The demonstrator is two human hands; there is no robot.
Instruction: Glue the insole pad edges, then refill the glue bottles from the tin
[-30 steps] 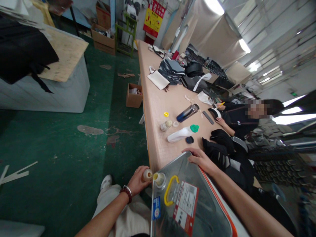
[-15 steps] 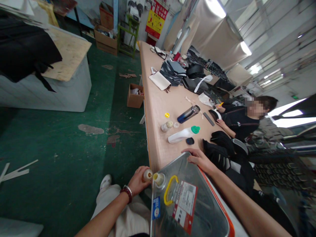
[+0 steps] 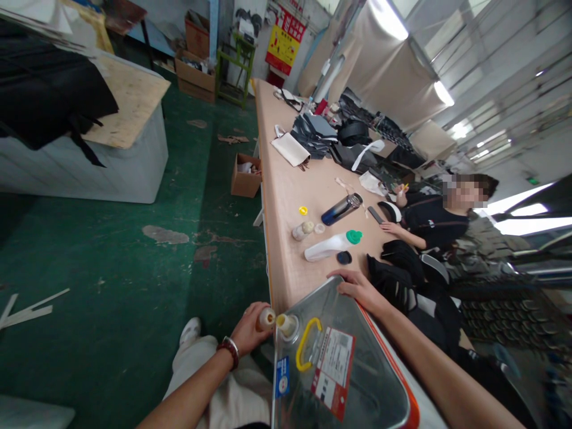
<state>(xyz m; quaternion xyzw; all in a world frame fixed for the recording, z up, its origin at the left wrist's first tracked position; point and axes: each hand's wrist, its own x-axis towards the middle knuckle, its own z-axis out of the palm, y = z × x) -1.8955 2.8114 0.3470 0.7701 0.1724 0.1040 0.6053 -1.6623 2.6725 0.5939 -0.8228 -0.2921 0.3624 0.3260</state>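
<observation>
My left hand (image 3: 250,328) is closed round a small cream-topped bottle (image 3: 267,318), held mouth to mouth against the spout (image 3: 286,324) of a large tilted metal can (image 3: 357,381). The can has a yellow handle (image 3: 305,343) and a red-and-white label. My right hand (image 3: 357,287) lies with its fingers pressed on the can's far upper edge, steadying it. The can leans on the near end of a long beige table (image 3: 286,196).
On the table lie a white bottle with a green cap (image 3: 333,244), a dark flask (image 3: 341,208), a small jar (image 3: 302,230), a yellow cap (image 3: 302,210) and piles of dark fabric (image 3: 322,131). A seated person (image 3: 429,226) works at the right. A cardboard box (image 3: 245,174) stands on the green floor.
The view has shifted slightly. My hands, the small bottle and the can stay in the same hold. The seated person's hand has moved a little.
</observation>
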